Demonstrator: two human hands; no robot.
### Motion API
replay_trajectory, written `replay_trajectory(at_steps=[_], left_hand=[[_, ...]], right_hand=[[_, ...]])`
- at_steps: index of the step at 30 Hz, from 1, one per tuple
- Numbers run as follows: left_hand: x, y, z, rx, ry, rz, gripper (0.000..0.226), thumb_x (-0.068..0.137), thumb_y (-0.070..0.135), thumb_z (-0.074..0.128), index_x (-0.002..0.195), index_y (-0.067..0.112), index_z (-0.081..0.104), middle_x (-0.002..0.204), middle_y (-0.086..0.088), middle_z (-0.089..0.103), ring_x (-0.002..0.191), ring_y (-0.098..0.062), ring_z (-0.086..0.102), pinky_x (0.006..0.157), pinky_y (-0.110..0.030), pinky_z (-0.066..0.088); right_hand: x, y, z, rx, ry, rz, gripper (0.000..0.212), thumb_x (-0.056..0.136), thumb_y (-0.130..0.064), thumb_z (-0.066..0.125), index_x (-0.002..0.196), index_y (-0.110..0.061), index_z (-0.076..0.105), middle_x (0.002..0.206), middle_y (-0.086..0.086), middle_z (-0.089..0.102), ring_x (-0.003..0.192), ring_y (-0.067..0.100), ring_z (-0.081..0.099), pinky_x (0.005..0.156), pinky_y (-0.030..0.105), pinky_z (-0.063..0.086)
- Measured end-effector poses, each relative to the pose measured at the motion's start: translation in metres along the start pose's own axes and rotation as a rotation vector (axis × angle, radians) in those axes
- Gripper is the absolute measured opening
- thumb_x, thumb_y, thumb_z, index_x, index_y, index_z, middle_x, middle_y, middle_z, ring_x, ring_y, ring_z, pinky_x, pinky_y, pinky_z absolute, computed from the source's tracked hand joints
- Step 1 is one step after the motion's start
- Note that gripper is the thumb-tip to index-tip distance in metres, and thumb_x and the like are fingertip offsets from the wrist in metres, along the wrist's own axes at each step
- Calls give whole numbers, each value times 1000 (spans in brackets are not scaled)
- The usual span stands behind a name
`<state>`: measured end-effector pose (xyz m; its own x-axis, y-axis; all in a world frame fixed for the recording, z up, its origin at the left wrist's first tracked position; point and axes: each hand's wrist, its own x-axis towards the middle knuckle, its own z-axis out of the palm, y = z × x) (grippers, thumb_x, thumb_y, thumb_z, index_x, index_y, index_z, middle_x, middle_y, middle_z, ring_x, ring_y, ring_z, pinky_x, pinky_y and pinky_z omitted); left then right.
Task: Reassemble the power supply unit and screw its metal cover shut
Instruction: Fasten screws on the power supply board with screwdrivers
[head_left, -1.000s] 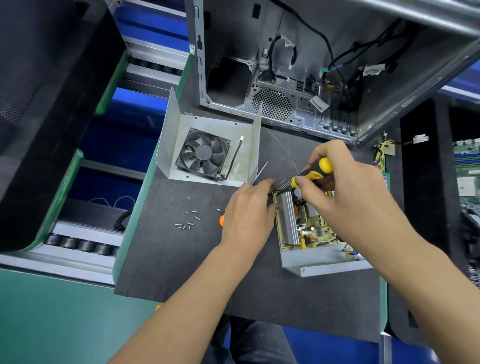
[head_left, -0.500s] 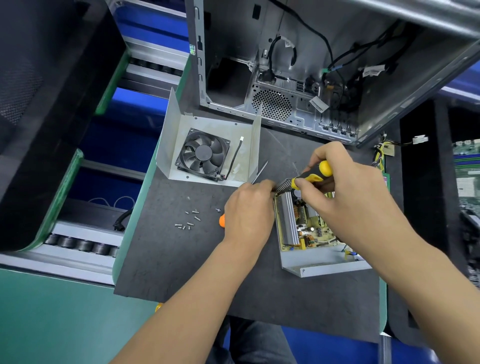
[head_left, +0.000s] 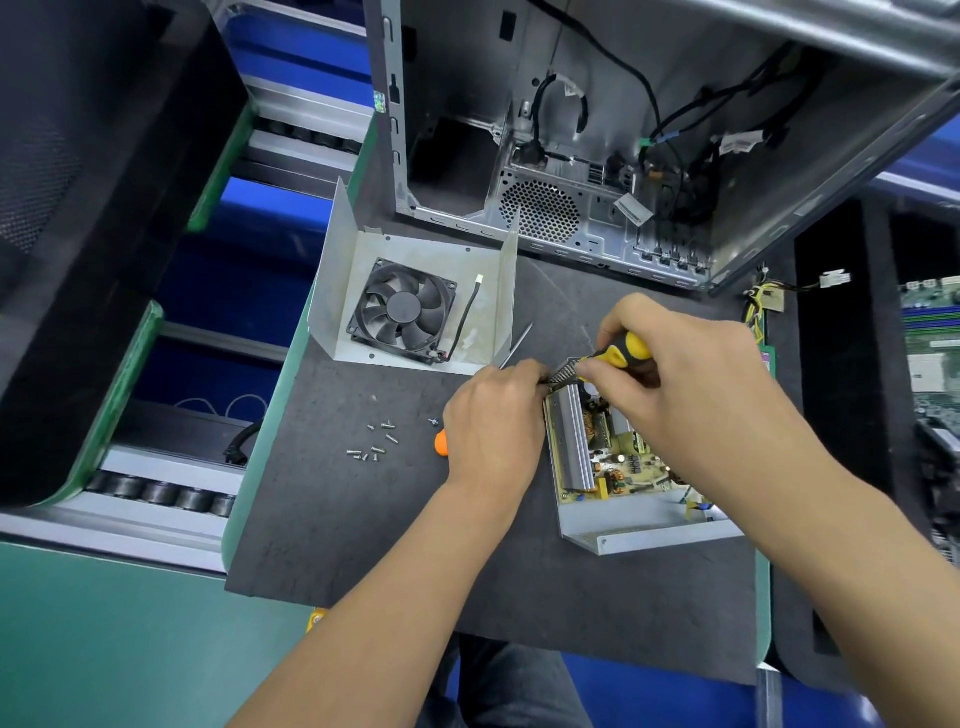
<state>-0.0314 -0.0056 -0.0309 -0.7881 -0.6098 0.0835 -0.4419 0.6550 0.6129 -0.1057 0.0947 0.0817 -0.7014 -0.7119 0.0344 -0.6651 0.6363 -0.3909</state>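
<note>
The right hand (head_left: 675, 384) grips a yellow-handled screwdriver (head_left: 618, 354) over the open power supply unit (head_left: 613, 467), while the left hand (head_left: 493, 421) pinches its far-left corner.

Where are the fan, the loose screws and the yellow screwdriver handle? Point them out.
fan (head_left: 404, 307): head view, on its round black hub.
loose screws (head_left: 375, 442): head view, middle of the cluster on the mat.
yellow screwdriver handle (head_left: 629, 349): head view, yellow part showing between the right hand's fingers.

An open computer case (head_left: 597, 171) (cables inside) stands behind the dark mat (head_left: 363, 519)
</note>
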Motion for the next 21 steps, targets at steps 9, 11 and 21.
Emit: replay_trajectory(at_steps=[9,11,21], left_hand=[[1,0,0,25,37,34,18,67,7,88,75,17,76,53,-3,58,49,-24,57,42,-24,32],[1,0,1,24,24,26,18,67,6,88,75,18,76,53,-4,58,49,-25,57,42,-25,34],[0,-3,2,31,14,49,19,66,5,89,74,16,75,53,-6,55,46,-27,54,39,-25,35]], right_hand=[[1,3,-4,-61,-27,23,33,86,-38,69,79,-20,42,53,-2,46,54,29,43,55,29,30],[2,2,-3,-84,-31,-19,33,89,-35,69,82,-18,42,54,2,49,55,32,45,56,33,35],[0,1,-1,-31,-96,-32,19,86,-28,67,90,-22,49,85,-1,48,70,29,55,69,44,50]])
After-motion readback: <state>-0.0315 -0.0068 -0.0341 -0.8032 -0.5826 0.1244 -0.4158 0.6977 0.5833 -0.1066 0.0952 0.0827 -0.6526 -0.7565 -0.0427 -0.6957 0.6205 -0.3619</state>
